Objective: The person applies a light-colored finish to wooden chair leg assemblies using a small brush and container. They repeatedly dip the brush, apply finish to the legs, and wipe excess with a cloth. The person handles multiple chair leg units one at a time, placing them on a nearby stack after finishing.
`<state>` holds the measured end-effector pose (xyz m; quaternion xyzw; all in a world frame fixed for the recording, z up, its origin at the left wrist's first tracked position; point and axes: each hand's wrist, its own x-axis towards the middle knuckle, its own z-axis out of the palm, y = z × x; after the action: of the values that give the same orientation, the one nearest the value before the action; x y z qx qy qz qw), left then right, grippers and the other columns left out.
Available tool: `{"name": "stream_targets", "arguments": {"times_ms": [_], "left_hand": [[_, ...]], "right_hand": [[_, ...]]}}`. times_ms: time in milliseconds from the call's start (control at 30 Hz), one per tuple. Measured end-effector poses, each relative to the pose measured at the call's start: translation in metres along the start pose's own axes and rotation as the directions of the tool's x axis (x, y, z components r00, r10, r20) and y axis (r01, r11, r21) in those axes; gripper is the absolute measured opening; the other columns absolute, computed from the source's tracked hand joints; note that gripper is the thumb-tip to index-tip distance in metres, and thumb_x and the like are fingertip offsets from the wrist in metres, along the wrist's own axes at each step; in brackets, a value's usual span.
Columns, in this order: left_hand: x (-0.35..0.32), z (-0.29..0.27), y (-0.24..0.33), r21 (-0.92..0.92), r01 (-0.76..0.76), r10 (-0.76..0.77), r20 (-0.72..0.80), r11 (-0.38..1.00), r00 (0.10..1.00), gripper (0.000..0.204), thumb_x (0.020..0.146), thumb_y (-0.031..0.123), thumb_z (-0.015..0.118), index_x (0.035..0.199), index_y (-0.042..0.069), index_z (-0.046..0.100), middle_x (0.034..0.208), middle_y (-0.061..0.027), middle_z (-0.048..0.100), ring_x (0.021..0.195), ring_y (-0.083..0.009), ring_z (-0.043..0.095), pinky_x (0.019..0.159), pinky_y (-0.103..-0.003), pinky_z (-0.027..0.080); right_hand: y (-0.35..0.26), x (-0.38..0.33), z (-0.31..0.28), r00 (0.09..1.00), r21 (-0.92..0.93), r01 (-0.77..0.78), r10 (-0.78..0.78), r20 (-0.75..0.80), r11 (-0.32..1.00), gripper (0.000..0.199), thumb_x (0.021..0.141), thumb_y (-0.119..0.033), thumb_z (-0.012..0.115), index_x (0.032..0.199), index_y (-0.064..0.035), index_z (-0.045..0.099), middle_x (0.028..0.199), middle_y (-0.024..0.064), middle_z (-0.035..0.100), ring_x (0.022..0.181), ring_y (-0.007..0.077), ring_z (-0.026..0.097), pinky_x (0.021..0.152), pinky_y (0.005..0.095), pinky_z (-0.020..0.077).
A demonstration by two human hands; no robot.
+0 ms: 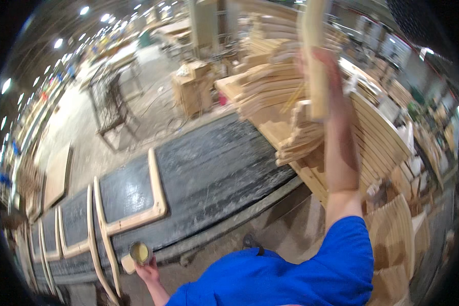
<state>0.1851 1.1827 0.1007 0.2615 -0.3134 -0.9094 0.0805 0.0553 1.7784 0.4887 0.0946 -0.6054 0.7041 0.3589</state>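
- The right hand (pixel 329 58) is raised high in front of the person, fingers seemingly curled around a pale wooden bar (pixel 319 92); motion blurs both, so the exact grip cannot be told.
- That bar stands nearly upright, its lower end in line with the stacked curved wooden pieces (pixel 270 76) behind it; whether they touch cannot be told.
- The left hand (pixel 149 273) is low, near the near edge of the long black bed (pixel 219 158), fingers bent around a can (pixel 140 253) with yellowish contents, its mouth facing up.
- A small pale wooden piece (pixel 128 264) shows just beside the can; whether the hand also has hold of it cannot be told.
- The nearest wooden frame (pixel 132 222) lies on the bed, its long leg running past the near edge; more wooden frames (pixel 50 254) lie farther left.
- Between the nearest frame and the wooden tabletop (pixel 275 127) under the stack, a broad stretch of black surface gives room for moving.
- A strip of floor (pixel 296 219) separates the bed's near edge from the person's blue shirt (pixel 290 275).
- On the right, a slatted wooden panel (pixel 377 137) limits the space beside the raised forearm.
- Beyond the bed's far edge, a metal rack (pixel 109 102) stands on the floor.
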Motion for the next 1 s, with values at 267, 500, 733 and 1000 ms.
{"name": "stream_targets", "arguments": {"times_ms": [267, 500, 733, 1000], "left_hand": [[-0.050, -0.067, 0.032, -0.027, 0.021, -0.021, -0.005, 0.999, 1.000, 0.037, 0.094, 0.039, 0.038, 0.121, 0.017, 0.049, 0.122, -0.0067, 0.053, 0.105, -0.0250, 0.055, 0.084, -0.044, 0.050], [-0.058, -0.089, 0.035, 0.021, 0.031, -0.031, -0.028, 0.999, 0.999, 0.044, 0.094, 0.045, 0.034, 0.125, 0.015, 0.044, 0.126, -0.0103, 0.048, 0.110, -0.0302, 0.051, 0.086, -0.047, 0.048], [-0.057, -0.076, 0.014, 0.040, 0.027, -0.028, 0.019, 0.999, 0.999, 0.039, 0.094, 0.040, 0.037, 0.121, 0.015, 0.048, 0.121, -0.0076, 0.054, 0.102, -0.0258, 0.057, 0.080, -0.043, 0.051], [-0.062, -0.071, -0.017, 0.033, 0.120, -0.118, -0.045, 0.992, 0.992, 0.043, 0.095, 0.040, 0.033, 0.123, 0.013, 0.049, 0.122, -0.0085, 0.054, 0.108, -0.0273, 0.054, 0.089, -0.047, 0.045]], "right_hand": [[-0.066, -0.105, 0.010, 0.887, -0.050, -0.094, 0.106, 0.450, 0.994, 0.084, 0.074, -0.041, 0.061, 0.133, 0.0098, 0.028, 0.066, 0.0026, 0.043, 0.046, 0.0058, 0.040, 0.036, 0.0160, 0.0309], [-0.051, -0.172, 0.018, 0.832, -0.092, -0.344, 0.349, 0.432, 0.935, 0.068, 0.069, -0.034, 0.064, 0.119, 0.0065, 0.042, 0.068, 0.0068, 0.050, 0.043, 0.0079, 0.045, 0.035, 0.0173, 0.0377], [0.037, -0.208, 0.017, 0.605, -0.169, -0.687, 0.685, 0.407, 0.707, 0.058, 0.069, -0.024, 0.065, 0.116, 0.0013, 0.043, 0.070, 0.0103, 0.055, 0.052, 0.0109, 0.052, 0.043, 0.0212, 0.0451], [0.108, -0.224, -0.075, 0.305, -0.140, -0.880, 0.766, 0.566, 0.454, 0.060, 0.069, -0.021, 0.068, 0.119, 0.0007, 0.042, 0.071, 0.0115, 0.056, 0.052, 0.0158, 0.053, 0.047, 0.0253, 0.0462]]}}
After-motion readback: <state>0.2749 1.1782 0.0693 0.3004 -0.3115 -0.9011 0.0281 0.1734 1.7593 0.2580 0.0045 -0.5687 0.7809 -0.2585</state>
